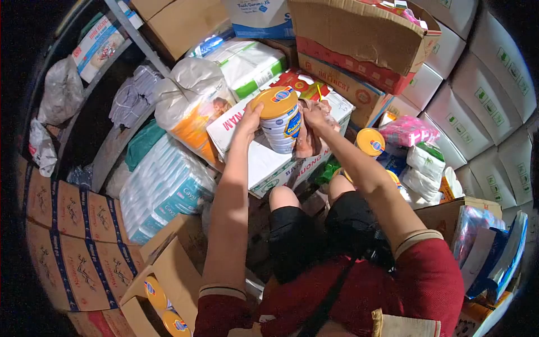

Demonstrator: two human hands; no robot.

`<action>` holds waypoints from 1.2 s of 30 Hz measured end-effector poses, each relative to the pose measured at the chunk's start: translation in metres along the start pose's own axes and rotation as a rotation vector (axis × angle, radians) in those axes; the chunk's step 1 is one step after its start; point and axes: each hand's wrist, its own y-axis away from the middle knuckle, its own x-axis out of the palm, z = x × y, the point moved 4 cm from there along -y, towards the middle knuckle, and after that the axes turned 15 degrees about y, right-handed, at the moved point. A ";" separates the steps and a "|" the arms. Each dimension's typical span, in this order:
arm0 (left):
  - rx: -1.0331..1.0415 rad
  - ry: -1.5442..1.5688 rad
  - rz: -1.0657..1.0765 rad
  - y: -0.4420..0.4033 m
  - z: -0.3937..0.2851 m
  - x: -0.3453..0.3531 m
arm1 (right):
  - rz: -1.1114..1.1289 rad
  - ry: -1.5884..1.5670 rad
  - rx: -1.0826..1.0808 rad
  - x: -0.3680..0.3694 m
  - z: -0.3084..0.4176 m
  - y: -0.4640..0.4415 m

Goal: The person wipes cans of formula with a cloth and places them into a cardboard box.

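Observation:
A milk powder can (pixel 279 124) with an orange-gold lid and a white and blue body stands on a white carton (pixel 259 163) in front of my knees. My left hand (pixel 248 121) grips the can's left side near the lid. A crumpled pinkish-brown cloth (pixel 306 139) is in my right hand (pixel 318 117), held against the can's right side. The fingers of that hand are partly hidden by the cloth. To the right, by my right forearm, is another can with a gold lid (pixel 370 142).
An open cardboard box (pixel 179 264) at lower left holds gold-lidded cans (pixel 175 324). Left are tissue packs (pixel 163 185) and brown cartons (pixel 78 247). A large open carton (pixel 359 36) sits behind. White boxes (pixel 494 112) are stacked on the right, near pink and white packets (pixel 410 132).

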 end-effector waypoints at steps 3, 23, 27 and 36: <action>-0.028 -0.013 -0.017 -0.003 -0.004 -0.002 | 0.000 -0.153 0.030 -0.026 0.015 -0.005; 0.079 0.195 -0.016 -0.045 0.038 -0.015 | -0.091 0.624 -0.353 -0.029 0.126 0.010; 0.155 0.032 -0.085 -0.017 0.017 -0.004 | -0.185 0.339 -0.276 -0.056 0.071 -0.029; 0.762 -0.187 -0.296 0.052 -0.086 0.034 | -0.402 -0.131 -0.466 -0.150 0.123 -0.016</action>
